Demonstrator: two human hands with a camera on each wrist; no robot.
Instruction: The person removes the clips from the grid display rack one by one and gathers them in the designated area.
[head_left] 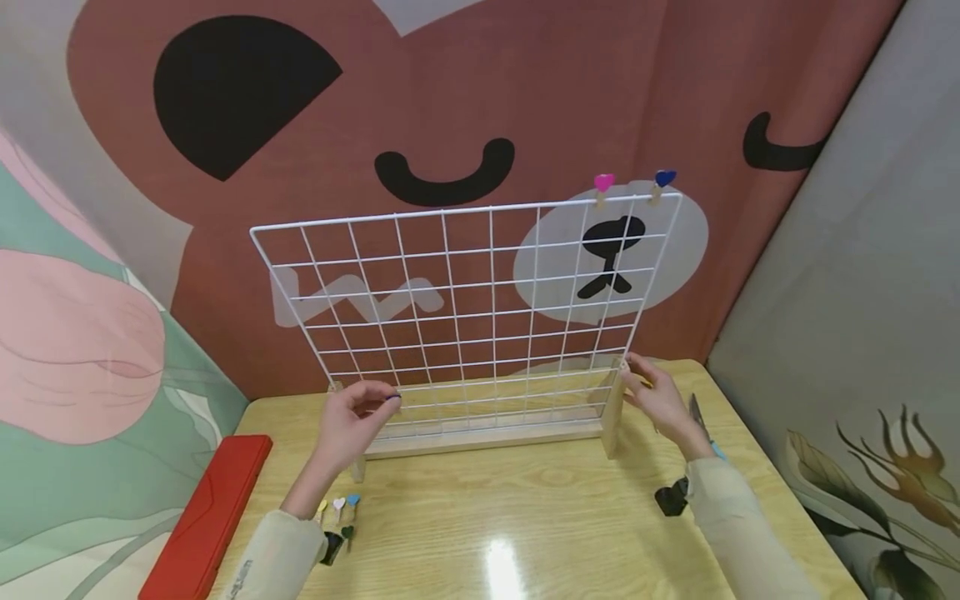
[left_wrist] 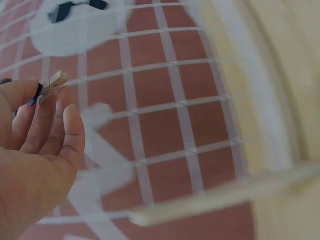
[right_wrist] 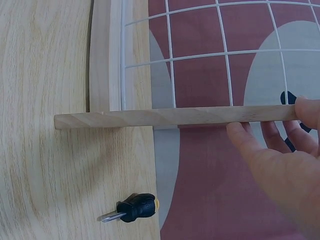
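Observation:
My left hand (head_left: 352, 425) pinches a small wooden clothespin (left_wrist: 52, 87) with a dark blue piece on it, in front of the grid's lower left. In the left wrist view its wooden jaws point away from the fingertips. A white wire grid (head_left: 491, 267) stands leaning on a wooden base. At its right side my right hand (head_left: 660, 404) grips the wooden side post (right_wrist: 165, 116), thumb on one edge and fingers behind it. On the grid's top bar, near the right corner, sit a pink heart clothespin (head_left: 603, 183) and a dark blue heart clothespin (head_left: 663, 179).
Several heart clothespins (head_left: 339, 504) lie on the table (head_left: 450, 517) by the left forearm. A long red case (head_left: 210, 517) lies along the left edge. Beyond the right post lies a black-handled screwdriver (right_wrist: 137, 207). A patterned curtain (head_left: 450, 100) hangs behind the grid.

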